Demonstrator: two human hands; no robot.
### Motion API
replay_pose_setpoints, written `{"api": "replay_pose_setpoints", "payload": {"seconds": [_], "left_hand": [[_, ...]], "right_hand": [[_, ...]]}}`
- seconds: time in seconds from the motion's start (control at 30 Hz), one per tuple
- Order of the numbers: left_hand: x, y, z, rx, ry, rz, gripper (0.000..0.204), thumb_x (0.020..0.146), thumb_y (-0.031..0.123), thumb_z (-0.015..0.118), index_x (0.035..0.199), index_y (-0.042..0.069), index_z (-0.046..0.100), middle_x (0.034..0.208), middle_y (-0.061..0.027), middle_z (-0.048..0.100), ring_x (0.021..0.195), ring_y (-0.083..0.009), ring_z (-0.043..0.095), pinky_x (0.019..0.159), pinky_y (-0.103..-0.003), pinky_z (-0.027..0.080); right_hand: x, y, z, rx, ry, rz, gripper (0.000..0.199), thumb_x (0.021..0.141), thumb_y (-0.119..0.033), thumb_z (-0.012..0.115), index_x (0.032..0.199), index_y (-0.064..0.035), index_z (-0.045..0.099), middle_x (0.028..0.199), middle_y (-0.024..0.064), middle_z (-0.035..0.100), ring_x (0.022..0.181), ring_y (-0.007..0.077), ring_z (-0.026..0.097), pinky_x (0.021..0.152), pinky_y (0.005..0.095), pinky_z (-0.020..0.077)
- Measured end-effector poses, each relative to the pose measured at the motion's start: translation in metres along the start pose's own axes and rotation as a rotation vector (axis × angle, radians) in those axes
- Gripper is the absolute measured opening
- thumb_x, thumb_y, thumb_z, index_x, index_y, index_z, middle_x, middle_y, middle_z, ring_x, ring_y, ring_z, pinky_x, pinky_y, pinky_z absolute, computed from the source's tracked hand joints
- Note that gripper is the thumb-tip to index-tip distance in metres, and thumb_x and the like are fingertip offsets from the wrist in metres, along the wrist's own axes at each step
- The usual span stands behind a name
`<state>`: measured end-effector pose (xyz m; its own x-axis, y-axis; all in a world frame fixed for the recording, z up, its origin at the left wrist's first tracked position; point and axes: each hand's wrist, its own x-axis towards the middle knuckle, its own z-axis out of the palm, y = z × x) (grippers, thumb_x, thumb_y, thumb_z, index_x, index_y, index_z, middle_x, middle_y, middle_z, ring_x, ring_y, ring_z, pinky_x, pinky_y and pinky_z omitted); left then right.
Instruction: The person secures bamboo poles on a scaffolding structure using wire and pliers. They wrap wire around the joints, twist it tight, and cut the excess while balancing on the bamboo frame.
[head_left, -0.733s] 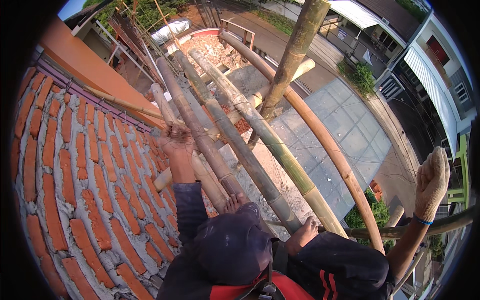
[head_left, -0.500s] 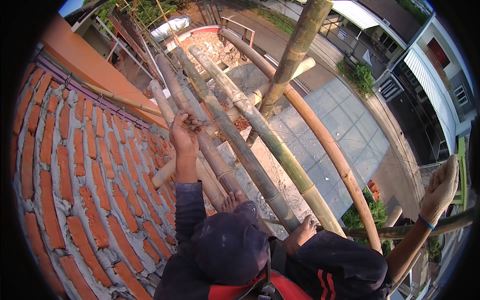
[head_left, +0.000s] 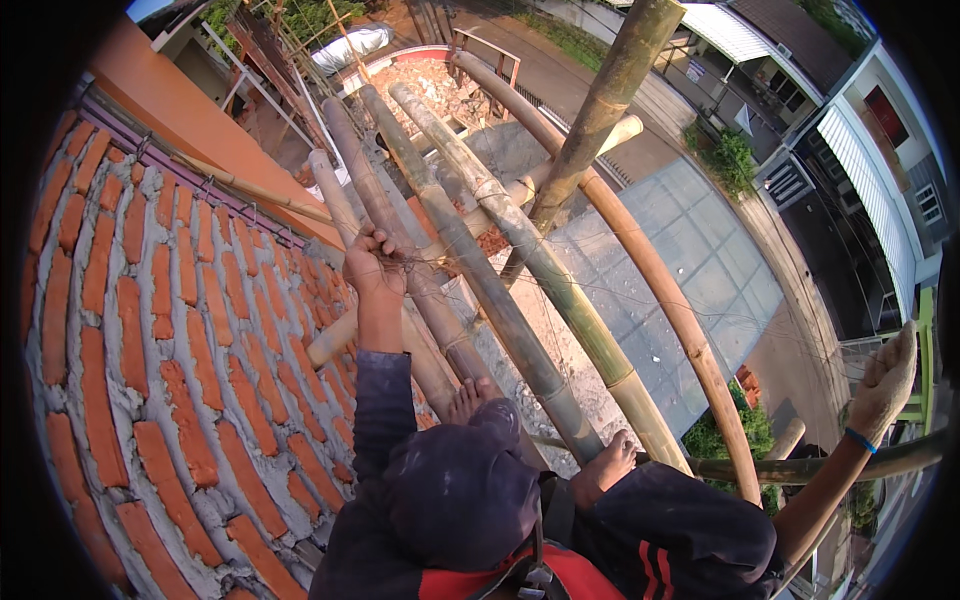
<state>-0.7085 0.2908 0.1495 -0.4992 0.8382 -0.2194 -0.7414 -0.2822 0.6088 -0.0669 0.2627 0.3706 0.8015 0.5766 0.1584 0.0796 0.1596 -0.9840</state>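
My left hand [head_left: 376, 272], bare, is closed in a pinch on thin wire [head_left: 424, 256] beside a brownish bamboo pole [head_left: 438, 312]. Loose strands of the wire spread rightward across the poles. Out at the far right, my right hand [head_left: 884, 390] is raised in a pale work glove with a blue band at the wrist. Its fingers are curled closed; what they hold, if anything, cannot be made out. My bare feet rest on the bamboo: the left foot [head_left: 468, 398] on the brownish pole, the right foot [head_left: 606, 466] near a greenish pole [head_left: 572, 312].
A brick wall [head_left: 185, 350] with rough mortar slopes along my left. An upright bamboo post [head_left: 602, 110] and a curved pole [head_left: 660, 285] stand to the right. Well below lie grey paving [head_left: 690, 270] and rubble [head_left: 425, 85]. A crosswise pole [head_left: 335, 340] meets the wall.
The view has shifted slightly, so the poles and wall sit a little differently. My left hand stays at the wire; my gloved right hand appears slightly lower.
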Motion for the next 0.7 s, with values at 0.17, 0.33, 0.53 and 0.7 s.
{"api": "replay_pose_setpoints", "payload": {"seconds": [0.17, 0.33, 0.53, 0.7], "left_hand": [[-0.013, -0.023, 0.042, 0.123, 0.096, 0.078, 0.014, 0.085, 0.004, 0.048, 0.095, 0.007, 0.056, 0.079, -0.0056, 0.06, 0.059, -0.0191, 0.059, 0.055, -0.04, 0.057], [-0.014, -0.042, 0.046, 0.089, -0.104, -0.025, 0.007, 0.088, 0.008, 0.05, 0.089, 0.009, 0.057, 0.074, -0.0048, 0.061, 0.058, -0.0219, 0.06, 0.064, -0.046, 0.058], [0.019, 0.007, -0.033, -0.401, 0.06, -0.094, 0.017, 0.096, 0.002, 0.039, 0.092, 0.011, 0.054, 0.071, -0.0008, 0.057, 0.056, -0.0148, 0.056, 0.064, -0.038, 0.058], [0.018, 0.029, -0.049, -0.1, 0.261, 0.171, 0.021, 0.102, 0.009, 0.044, 0.083, 0.008, 0.052, 0.069, -0.0019, 0.053, 0.059, -0.0156, 0.055, 0.066, -0.033, 0.058]], "right_hand": [[-0.04, -0.002, 0.022, 0.045, -0.221, 0.041, 0.02, 0.1, -0.03, 0.067, 0.086, -0.0163, 0.061, 0.067, -0.0106, 0.04, 0.053, -0.0003, 0.03, 0.044, 0.0199, 0.0213], [-0.043, 0.007, 0.022, -0.092, -0.179, -0.019, 0.019, 0.1, -0.032, 0.066, 0.097, -0.0152, 0.058, 0.078, -0.0088, 0.047, 0.066, 0.0015, 0.038, 0.061, 0.0194, 0.0326], [0.072, 0.018, -0.077, -0.033, 0.278, 0.033, 0.025, 0.101, -0.034, 0.064, 0.098, -0.0092, 0.066, 0.074, -0.0068, 0.038, 0.061, 0.0051, 0.035, 0.053, 0.0232, 0.0297], [0.096, 0.023, -0.158, -0.187, 0.39, -0.124, 0.027, 0.1, -0.031, 0.063, 0.101, -0.0043, 0.067, 0.074, -0.0049, 0.04, 0.059, 0.0058, 0.036, 0.05, 0.023, 0.0303]]}}
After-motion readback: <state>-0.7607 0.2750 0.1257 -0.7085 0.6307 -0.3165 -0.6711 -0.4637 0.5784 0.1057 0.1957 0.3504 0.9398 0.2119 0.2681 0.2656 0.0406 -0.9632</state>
